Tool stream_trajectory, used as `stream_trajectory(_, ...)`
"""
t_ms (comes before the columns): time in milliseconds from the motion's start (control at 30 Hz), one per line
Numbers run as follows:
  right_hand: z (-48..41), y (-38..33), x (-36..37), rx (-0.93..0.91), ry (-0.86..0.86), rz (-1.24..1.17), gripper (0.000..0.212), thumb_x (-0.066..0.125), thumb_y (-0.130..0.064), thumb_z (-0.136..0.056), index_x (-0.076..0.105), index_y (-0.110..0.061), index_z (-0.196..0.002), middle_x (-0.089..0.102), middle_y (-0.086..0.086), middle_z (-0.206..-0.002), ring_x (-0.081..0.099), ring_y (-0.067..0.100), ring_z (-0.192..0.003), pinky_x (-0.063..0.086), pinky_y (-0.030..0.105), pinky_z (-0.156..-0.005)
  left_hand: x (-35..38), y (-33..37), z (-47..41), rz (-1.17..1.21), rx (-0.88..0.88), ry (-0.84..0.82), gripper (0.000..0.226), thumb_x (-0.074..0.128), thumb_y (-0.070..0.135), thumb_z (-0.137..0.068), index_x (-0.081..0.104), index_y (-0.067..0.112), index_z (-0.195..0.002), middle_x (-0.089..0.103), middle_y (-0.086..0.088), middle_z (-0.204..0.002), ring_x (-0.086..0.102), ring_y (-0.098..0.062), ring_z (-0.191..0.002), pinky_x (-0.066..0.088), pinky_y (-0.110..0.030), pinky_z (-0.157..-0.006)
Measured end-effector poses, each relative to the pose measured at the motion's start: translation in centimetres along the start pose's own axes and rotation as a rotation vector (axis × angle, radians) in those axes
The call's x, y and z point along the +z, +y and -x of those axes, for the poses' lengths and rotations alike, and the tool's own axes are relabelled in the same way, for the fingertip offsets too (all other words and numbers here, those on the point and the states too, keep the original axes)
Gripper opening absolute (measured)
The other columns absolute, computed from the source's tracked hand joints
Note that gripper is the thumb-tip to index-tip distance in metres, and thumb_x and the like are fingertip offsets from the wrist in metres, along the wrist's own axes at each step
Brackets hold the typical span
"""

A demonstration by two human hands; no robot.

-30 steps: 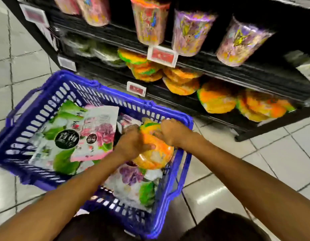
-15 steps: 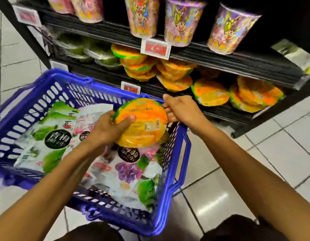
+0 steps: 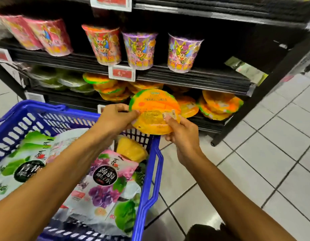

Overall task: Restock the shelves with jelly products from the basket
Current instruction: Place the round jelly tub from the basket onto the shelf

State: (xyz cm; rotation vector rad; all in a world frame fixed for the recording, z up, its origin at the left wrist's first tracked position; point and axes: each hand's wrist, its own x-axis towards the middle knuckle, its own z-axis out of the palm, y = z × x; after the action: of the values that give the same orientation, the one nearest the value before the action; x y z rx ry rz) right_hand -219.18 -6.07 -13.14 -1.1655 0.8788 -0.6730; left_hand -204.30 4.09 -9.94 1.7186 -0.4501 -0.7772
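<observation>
A round orange mango jelly cup (image 3: 155, 108) with a green rim is held up in front of the bottom shelf (image 3: 211, 125), above the basket's far right corner. My left hand (image 3: 116, 117) pinches its left edge and my right hand (image 3: 183, 134) grips its lower right edge. The blue basket (image 3: 150, 171) at lower left holds green and purple jelly bags (image 3: 105, 180) and another yellow jelly cup (image 3: 131, 150). Matching orange jelly cups (image 3: 218, 106) lie stacked on the bottom shelf.
The middle shelf carries colourful tall tubs (image 3: 183, 53) with a red price tag (image 3: 122, 73) below them. Green-lidded cups (image 3: 63, 82) lie at the bottom shelf's left. White floor tiles (image 3: 272, 153) spread to the right of the black shelf post (image 3: 255, 101).
Both hands lifted the orange jelly cup out of the basket and carried it up and right toward the bottom shelf. The view tilted upward toward the shelves.
</observation>
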Motion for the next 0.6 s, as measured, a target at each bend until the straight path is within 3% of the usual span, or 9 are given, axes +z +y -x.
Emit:
stream_trajectory(100, -1.1, -0.2, -1.9, 0.029, 0.114, -0.091, 0.017, 0.063, -0.018, -0.095, 0.069, -0.003, -0.098, 0.057, 0.004, -0.063, 0.044, 0.011, -0.046, 0.042, 0.023, -0.045, 3.3, 0.1, -1.3, 0.020, 0.035, -0.057, 0.006, 0.063, 0.003, -0.091, 0.069, 0.004, -0.092, 0.073, 0.006, -0.064, 0.069, -0.002, -0.057, 0.053, -0.014, -0.053)
stream_trajectory(200, -2.6, 0.0, -3.5, 0.019, 0.187, -0.106, 0.014, 0.061, -0.017, -0.096, 0.067, -0.010, -0.085, 0.054, 0.001, -0.056, 0.044, 0.008, -0.043, 0.043, 0.022, -0.043, 6.2, 0.4, -3.0, -0.030, 0.002, -0.034, 0.016, 0.063, -0.002, -0.090, 0.067, -0.012, -0.102, 0.072, -0.010, -0.080, 0.070, -0.013, -0.058, 0.060, -0.025, -0.054)
stream_trajectory(333, -4.8, 0.7, -4.7, 0.031, 0.235, -0.094, 0.019, 0.059, -0.017, -0.098, 0.064, -0.015, -0.080, 0.053, 0.000, -0.050, 0.045, 0.006, -0.038, 0.043, 0.021, -0.041, 8.7, 0.4, -5.9, -0.216, 0.003, 0.004, 0.022, 0.069, 0.002, -0.087, 0.067, -0.017, -0.099, 0.071, -0.029, -0.097, 0.072, -0.038, -0.083, 0.060, -0.051, -0.077)
stream_trajectory(433, -6.4, 1.2, -5.2, 0.018, 0.235, -0.058, 0.019, 0.057, -0.020, -0.099, 0.064, -0.013, -0.082, 0.052, -0.006, -0.045, 0.047, 0.008, -0.040, 0.047, 0.026, -0.049, 10.1, 0.6, -7.8, -0.249, -0.029, 0.052, 0.020, 0.073, 0.005, -0.085, 0.069, -0.010, -0.097, 0.070, -0.024, -0.095, 0.072, -0.024, -0.065, 0.061, -0.036, -0.063)
stream_trajectory(533, -7.5, 1.7, -5.4, -0.005, 0.240, -0.014, 0.022, 0.056, -0.022, -0.099, 0.062, -0.011, -0.081, 0.051, -0.007, -0.044, 0.050, 0.012, -0.046, 0.049, 0.036, -0.066, 11.3, 0.3, -8.9, -0.209, -0.072, 0.107, 0.025, 0.073, 0.007, -0.085, 0.070, -0.007, -0.106, 0.071, -0.023, -0.104, 0.069, -0.029, -0.084, 0.058, -0.040, -0.080)
stream_trajectory(600, -8.0, 1.9, -5.5, -0.010, 0.234, -0.017, 0.021, 0.057, -0.022, -0.099, 0.063, -0.010, -0.083, 0.053, -0.005, -0.048, 0.052, 0.011, -0.048, 0.050, 0.039, -0.072, 11.7, 0.0, -9.0, -0.099, -0.105, 0.109, 0.025, 0.069, 0.003, -0.088, 0.067, -0.008, -0.110, 0.069, -0.025, -0.110, 0.066, -0.028, -0.086, 0.056, -0.038, -0.079)
